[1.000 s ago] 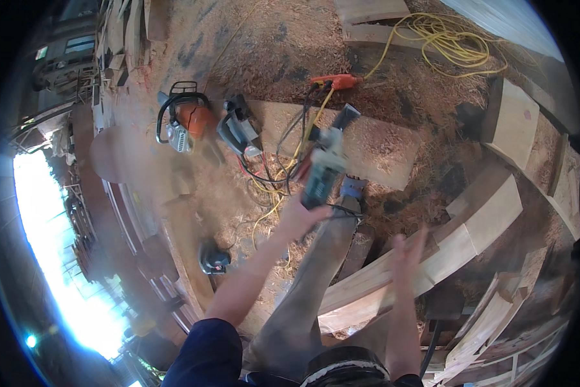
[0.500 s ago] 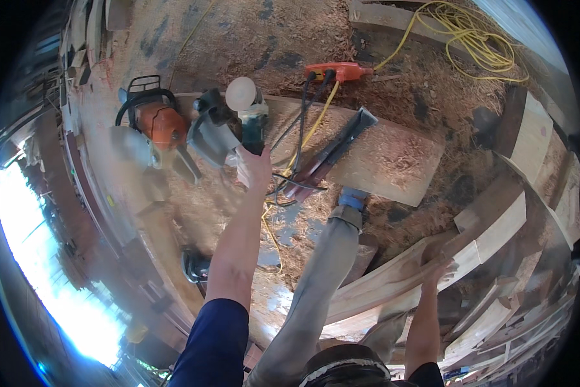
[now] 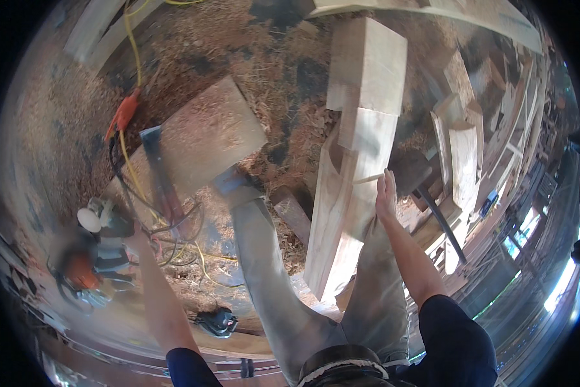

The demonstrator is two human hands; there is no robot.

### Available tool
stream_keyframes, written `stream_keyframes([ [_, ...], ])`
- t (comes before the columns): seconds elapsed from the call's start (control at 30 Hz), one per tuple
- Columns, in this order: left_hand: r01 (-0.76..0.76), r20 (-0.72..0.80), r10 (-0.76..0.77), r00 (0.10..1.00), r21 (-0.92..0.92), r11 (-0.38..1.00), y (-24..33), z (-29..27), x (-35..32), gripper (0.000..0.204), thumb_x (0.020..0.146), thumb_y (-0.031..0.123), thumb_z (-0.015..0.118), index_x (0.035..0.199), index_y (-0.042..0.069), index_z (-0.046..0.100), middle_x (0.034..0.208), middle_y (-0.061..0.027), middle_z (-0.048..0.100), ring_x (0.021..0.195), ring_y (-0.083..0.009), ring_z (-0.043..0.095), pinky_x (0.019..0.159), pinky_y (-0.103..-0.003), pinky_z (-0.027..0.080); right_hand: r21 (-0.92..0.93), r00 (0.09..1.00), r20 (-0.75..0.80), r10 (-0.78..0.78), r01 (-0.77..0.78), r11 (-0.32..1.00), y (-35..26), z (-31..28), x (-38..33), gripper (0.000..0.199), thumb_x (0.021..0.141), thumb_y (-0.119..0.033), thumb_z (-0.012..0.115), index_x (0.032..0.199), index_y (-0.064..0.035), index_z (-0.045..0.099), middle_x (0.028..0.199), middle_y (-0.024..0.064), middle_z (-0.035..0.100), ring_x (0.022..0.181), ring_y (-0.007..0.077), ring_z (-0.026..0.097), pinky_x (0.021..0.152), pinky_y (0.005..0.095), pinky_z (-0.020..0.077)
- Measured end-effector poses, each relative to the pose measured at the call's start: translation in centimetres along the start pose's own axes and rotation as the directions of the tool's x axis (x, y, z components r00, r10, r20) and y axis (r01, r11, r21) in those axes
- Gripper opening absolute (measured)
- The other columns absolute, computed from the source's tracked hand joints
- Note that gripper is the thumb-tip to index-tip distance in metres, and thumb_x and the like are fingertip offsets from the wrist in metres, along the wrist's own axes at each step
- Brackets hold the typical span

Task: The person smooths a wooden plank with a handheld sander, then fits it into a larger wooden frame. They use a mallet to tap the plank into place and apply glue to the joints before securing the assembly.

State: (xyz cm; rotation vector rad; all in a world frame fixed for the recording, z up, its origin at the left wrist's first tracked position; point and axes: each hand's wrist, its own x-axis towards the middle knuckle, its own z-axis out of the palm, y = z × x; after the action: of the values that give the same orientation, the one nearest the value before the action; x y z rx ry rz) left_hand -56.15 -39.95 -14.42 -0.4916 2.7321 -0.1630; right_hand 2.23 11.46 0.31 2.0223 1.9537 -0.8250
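Note:
At the left, my left hand [image 3: 137, 240] is closed around the rear of an angle grinder [image 3: 112, 224] with a round white disc [image 3: 89, 220]; motion blurs the fingers. My right hand [image 3: 385, 197] is held edge-on with its fingers straight and together, at the right side of a long pale timber [image 3: 344, 213]. It seems to touch the timber, holding nothing. Another squared block of wood [image 3: 370, 68] forms the timber's far end. A dark, flat-headed tool with a long handle [image 3: 441, 222] leans just right of this hand.
An orange chainsaw [image 3: 82, 271] lies beside the grinder. Cords run to an orange power outlet block [image 3: 127, 111]. A board [image 3: 209, 132] and a long dark tool [image 3: 161, 177] lie on the shavings. A black power tool [image 3: 217, 321] sits near my left leg. Cut timbers [image 3: 461, 158] lie right.
The view has swung right, so the grinder and chainsaw now appear farther left and the timber nearer the middle. My left hand stays at the grinder. My right hand shows more clearly, fingers straight.

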Motion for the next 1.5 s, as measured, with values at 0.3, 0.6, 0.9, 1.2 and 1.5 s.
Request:
stream_keyframes([
  [0.3, -0.31, -0.216, 0.307, 0.927, 0.024, 0.951, 4.0, -6.8, -4.2, 0.091, 0.084, 0.051, 0.078, 0.143, -0.011, 0.046, 0.134, -0.029, 0.061, 0.123, -0.0438, 0.059, 0.105, -0.05, 0.046, 0.467, 0.733, 0.526, 0.432, -0.673, 0.573, 17.8, 3.6, 2.7, 0.078, 0.109, -0.063, 0.035, 0.154, -0.0001, 0.046, 0.158, 0.0184, 0.047, 0.148, 0.0321, 0.042, 0.123, 0.0394, 0.0314],
  [0.6, -0.634, -0.199, 0.602, 0.773, -0.252, 0.731, 11.9, -6.9, -33.3, 0.069, 0.097, 0.032, 0.071, 0.145, -0.008, 0.045, 0.142, -0.0312, 0.052, 0.134, -0.0446, 0.047, 0.115, -0.051, 0.036, 0.696, 0.708, 0.697, 0.116, -0.707, 0.13, 19.0, 5.4, 3.4, 0.07, 0.11, -0.059, 0.032, 0.159, -0.0089, 0.034, 0.16, 0.0129, 0.045, 0.145, 0.0317, 0.045, 0.12, 0.0487, 0.0388],
  [0.9, -0.45, 0.651, 0.635, 0.416, -0.46, 0.765, 14.9, 5.9, -63.1, 0.072, 0.105, 0.036, 0.06, 0.156, -0.008, 0.033, 0.154, -0.0271, 0.047, 0.148, -0.0381, 0.04, 0.122, -0.044, 0.031, 0.595, 0.594, 0.803, -0.033, -0.804, -0.007, 24.8, 12.4, 2.8, 0.053, 0.111, -0.045, 0.044, 0.141, -0.0031, 0.057, 0.132, 0.0128, 0.066, 0.123, 0.0275, 0.064, 0.106, 0.0437, 0.0526],
  [1.2, -0.097, 0.611, 0.542, 0.577, -0.607, 0.789, 17.3, 11.3, -68.7, 0.056, 0.114, 0.037, 0.04, 0.15, -0.005, 0.044, 0.145, -0.0168, 0.056, 0.134, -0.0242, 0.051, 0.113, -0.035, 0.038, 0.509, 0.512, 0.859, -0.01, -0.856, -0.088, 23.8, 18.0, 4.0, 0.054, 0.111, -0.047, 0.045, 0.134, -0.0021, 0.063, 0.128, 0.0144, 0.068, 0.122, 0.0255, 0.064, 0.105, 0.0383, 0.0504],
  [1.5, 0.061, 0.726, 0.469, 0.504, -0.571, 0.819, 17.1, 12.7, -63.4, 0.061, 0.114, 0.046, 0.038, 0.147, -0.004, 0.05, 0.146, -0.0129, 0.057, 0.133, -0.0222, 0.052, 0.114, -0.035, 0.038, 0.649, 0.762, 0.465, 0.451, -0.639, 0.413, 21.5, 11.3, 0.6, 0.062, 0.107, -0.057, 0.051, 0.111, 0.0028, 0.07, 0.105, 0.0142, 0.071, 0.097, 0.0214, 0.063, 0.09, 0.0336, 0.0477],
])
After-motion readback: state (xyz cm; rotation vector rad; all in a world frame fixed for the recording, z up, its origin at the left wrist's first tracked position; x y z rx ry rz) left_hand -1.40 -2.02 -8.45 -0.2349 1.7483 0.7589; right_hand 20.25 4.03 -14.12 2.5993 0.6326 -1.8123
